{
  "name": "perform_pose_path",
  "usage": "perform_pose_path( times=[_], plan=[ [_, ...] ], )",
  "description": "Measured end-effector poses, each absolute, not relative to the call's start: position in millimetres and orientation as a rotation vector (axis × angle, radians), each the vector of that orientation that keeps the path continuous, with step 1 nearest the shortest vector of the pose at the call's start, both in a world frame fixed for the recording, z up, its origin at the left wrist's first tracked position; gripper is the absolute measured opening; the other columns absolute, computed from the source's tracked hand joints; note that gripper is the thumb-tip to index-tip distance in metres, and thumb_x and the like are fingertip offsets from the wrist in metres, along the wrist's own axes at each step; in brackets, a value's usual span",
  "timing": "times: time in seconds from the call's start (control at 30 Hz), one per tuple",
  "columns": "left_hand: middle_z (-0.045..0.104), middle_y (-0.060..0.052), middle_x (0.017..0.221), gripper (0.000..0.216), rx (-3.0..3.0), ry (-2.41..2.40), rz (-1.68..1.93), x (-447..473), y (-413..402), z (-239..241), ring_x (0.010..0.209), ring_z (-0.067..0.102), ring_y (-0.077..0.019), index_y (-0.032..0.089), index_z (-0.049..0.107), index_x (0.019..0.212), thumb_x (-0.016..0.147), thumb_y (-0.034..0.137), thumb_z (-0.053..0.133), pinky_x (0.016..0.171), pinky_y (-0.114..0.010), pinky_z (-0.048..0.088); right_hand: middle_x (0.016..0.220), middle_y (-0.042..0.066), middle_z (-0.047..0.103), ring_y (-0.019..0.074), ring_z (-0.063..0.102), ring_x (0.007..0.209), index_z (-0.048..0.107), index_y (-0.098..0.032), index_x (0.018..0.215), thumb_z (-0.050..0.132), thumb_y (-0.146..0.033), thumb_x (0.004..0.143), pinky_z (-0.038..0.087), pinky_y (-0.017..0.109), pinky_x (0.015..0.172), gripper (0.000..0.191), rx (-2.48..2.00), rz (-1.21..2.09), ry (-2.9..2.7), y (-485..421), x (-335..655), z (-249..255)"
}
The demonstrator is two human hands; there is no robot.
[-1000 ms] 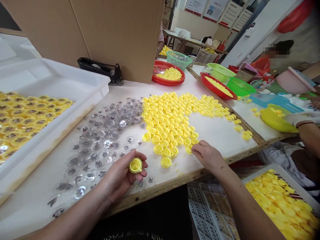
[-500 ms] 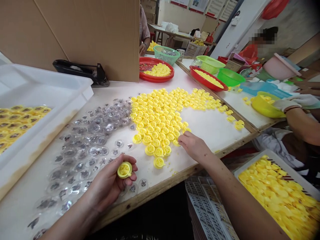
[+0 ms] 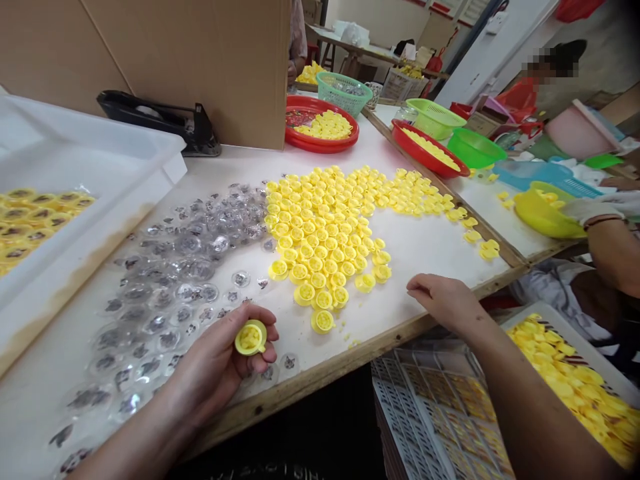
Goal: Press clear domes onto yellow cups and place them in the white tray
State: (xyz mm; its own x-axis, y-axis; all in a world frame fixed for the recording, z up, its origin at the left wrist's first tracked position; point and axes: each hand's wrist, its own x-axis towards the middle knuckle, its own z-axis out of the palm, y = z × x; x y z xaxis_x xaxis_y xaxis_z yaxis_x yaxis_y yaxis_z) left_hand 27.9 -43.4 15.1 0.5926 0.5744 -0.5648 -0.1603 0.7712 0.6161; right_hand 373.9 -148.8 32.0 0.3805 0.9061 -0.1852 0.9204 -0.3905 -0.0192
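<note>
My left hand (image 3: 220, 363) curls around a small yellow plastic cap (image 3: 250, 337), held at the fingertips near the table's front edge. My right hand (image 3: 445, 301) lies palm down on the white table (image 3: 430, 257) by its front edge, fingers loosely bent; what they hold, if anything, is hidden. A wide spread of yellow caps (image 3: 325, 227) covers the table's middle, just left of my right hand. Clear round discs (image 3: 170, 287) with dark prints lie in a patch beside my left hand.
A white bin (image 3: 100, 200) of assembled yellow pieces stands at left. Behind are a cardboard wall (image 3: 200, 60), a black tape dispenser (image 3: 160, 120), red trays (image 3: 320, 130) and green baskets (image 3: 435, 120). A co-worker's gloved hand (image 3: 595, 210) is at right. Crates (image 3: 565, 373) sit below.
My right hand has drawn back from the edge of the yellow caps, moving right and toward me. My left hand keeps its cap in place.
</note>
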Motion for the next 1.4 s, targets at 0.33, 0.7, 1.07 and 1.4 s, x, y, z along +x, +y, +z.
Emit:
perform_pose_path(
  times=[0.33,0.7,1.07,1.4],
  plan=[
    [0.063,-0.005,0.073,0.033,0.546,0.816,0.459,26,-42,15,0.056,0.060,-0.0133,0.014,0.066,0.084,0.075,0.047,0.065,0.045,-0.019,0.047,0.059,-0.001,0.065,0.0158,0.058,0.056,0.063,-0.022,0.053,0.063,-0.012,0.056,0.037,0.025,0.050,0.011,2.301,-0.713,1.548,-129,391,35],
    [0.063,-0.006,0.075,0.035,0.575,0.786,0.462,24,-45,16,0.058,0.061,-0.0147,0.014,0.066,0.085,0.075,0.048,0.065,0.047,-0.020,0.048,0.079,0.002,0.065,0.0156,0.060,0.072,0.065,-0.022,0.087,0.046,-0.017,0.080,0.045,0.027,0.069,0.021,2.512,-0.485,1.999,-133,306,8],
    [0.063,-0.006,0.074,0.035,0.588,0.780,0.487,25,-45,15,0.058,0.060,-0.0144,0.014,0.065,0.084,0.073,0.047,0.068,0.046,-0.020,0.047,0.070,0.000,0.063,0.0152,0.058,0.064,0.059,-0.021,0.071,0.050,-0.015,0.076,0.043,0.027,0.062,0.012,2.681,-0.153,2.065,-131,301,9],
    [0.063,-0.006,0.074,0.032,0.586,0.789,0.497,25,-43,16,0.058,0.060,-0.0139,0.014,0.065,0.083,0.075,0.045,0.066,0.047,-0.020,0.047,0.087,0.006,0.067,0.0200,0.062,0.083,0.063,-0.022,0.084,0.047,-0.023,0.086,0.046,0.033,0.077,0.017,2.711,-0.114,2.167,-121,306,20]
  ],
)
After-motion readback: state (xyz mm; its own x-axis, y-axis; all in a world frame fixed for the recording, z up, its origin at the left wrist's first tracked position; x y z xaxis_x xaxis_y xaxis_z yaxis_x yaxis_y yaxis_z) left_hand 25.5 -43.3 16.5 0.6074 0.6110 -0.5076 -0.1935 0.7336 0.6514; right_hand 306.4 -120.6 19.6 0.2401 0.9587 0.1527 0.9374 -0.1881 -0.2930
